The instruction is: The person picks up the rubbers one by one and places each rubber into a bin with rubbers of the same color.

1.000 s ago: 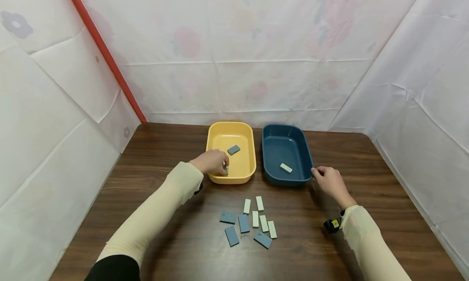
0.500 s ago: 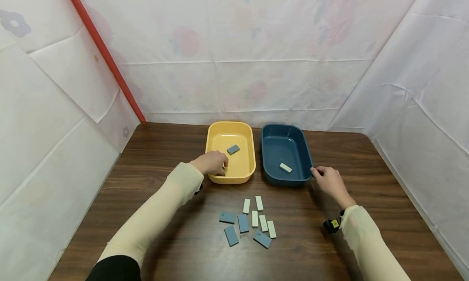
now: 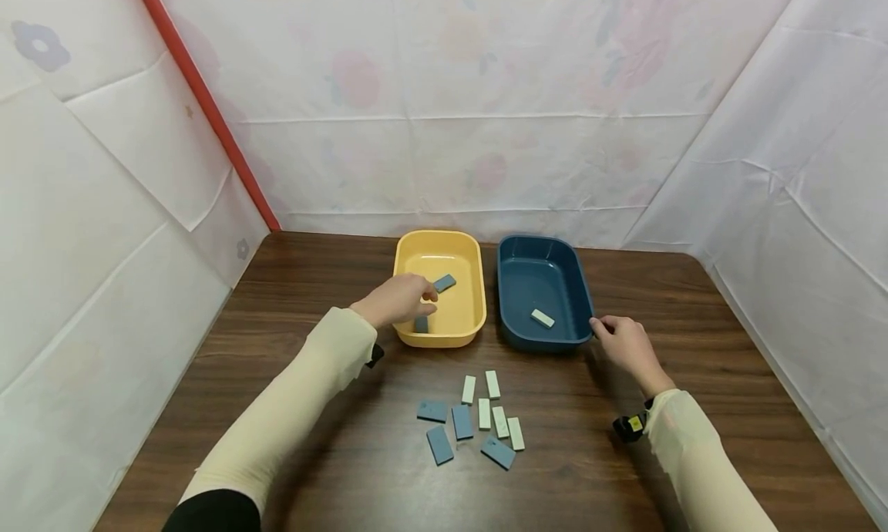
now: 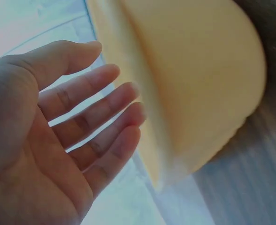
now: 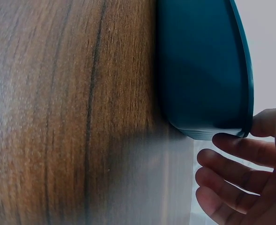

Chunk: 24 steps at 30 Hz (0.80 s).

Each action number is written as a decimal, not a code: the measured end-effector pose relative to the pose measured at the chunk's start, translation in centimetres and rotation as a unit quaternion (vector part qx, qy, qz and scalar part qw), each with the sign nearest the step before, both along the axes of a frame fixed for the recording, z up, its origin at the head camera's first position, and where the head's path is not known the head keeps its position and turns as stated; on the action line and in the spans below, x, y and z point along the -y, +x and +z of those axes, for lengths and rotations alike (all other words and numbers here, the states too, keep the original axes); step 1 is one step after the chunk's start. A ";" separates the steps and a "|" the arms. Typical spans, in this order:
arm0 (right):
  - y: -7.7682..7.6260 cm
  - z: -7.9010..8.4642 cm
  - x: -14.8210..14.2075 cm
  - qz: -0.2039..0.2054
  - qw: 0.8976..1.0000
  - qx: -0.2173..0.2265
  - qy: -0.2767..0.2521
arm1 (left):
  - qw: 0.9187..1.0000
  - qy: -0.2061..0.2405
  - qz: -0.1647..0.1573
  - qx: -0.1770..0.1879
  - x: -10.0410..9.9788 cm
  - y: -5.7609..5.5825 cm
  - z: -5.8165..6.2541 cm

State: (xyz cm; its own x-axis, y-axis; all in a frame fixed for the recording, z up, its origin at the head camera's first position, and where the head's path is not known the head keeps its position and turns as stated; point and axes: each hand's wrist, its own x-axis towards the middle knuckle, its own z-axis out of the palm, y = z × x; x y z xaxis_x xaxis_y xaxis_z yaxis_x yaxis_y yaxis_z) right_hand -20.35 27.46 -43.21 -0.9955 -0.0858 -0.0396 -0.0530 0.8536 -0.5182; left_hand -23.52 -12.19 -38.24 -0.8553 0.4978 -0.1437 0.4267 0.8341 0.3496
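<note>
My left hand (image 3: 394, 301) hovers over the left side of a yellow plastic bin (image 3: 458, 316). Its fingers are spread and relaxed, with nothing in them, as the left wrist view shows. Below the fingertips a grey-blue tile (image 3: 422, 324) lies in the bin's near left corner; a second grey-blue tile (image 3: 445, 284) lies farther back, partly behind the fingers. With thumb and index finger, my right hand (image 3: 624, 348) pinches the near right rim of a dark blue bin (image 5: 203, 65). Inside that bin lies one small whitish tile (image 3: 543, 318).
In front of the bins, several grey-blue tiles (image 3: 439, 446) and several narrow whitish tiles (image 3: 484, 414) lie scattered on the brown wooden table (image 3: 333, 455). The bins stand side by side near the back edge. White patterned sheets (image 3: 444, 154) enclose the table behind and at both sides.
The left hand has let go of a grey-blue tile, which now lies in the yellow bin, and has risen slightly with fingers opened. The right hand has stayed on the blue bin's rim.
</note>
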 end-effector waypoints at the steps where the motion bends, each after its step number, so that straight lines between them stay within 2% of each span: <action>1: 0.0 0.0 0.0 -0.001 1.000 0.000 0.000 | 1.000 0.003 0.005 -0.002 0.0 0.1 0.3; 8: 0.0 0.2 0.2 -0.004 1.000 -0.008 -0.004 | 0.997 0.014 0.070 -0.017 0.0 1.0 2.1; 12: 0.2 0.2 0.3 -0.009 1.000 -0.018 -0.008 | 0.995 0.025 0.092 -0.034 0.3 1.7 2.6; 18: 0.3 0.0 0.2 -0.020 0.999 -0.037 -0.016 | 0.989 0.048 0.125 -0.059 1.1 2.8 2.7; 24: 0.4 -0.1 0.2 -0.026 0.998 -0.055 -0.032 | 0.983 0.064 0.154 -0.082 2.2 3.4 2.2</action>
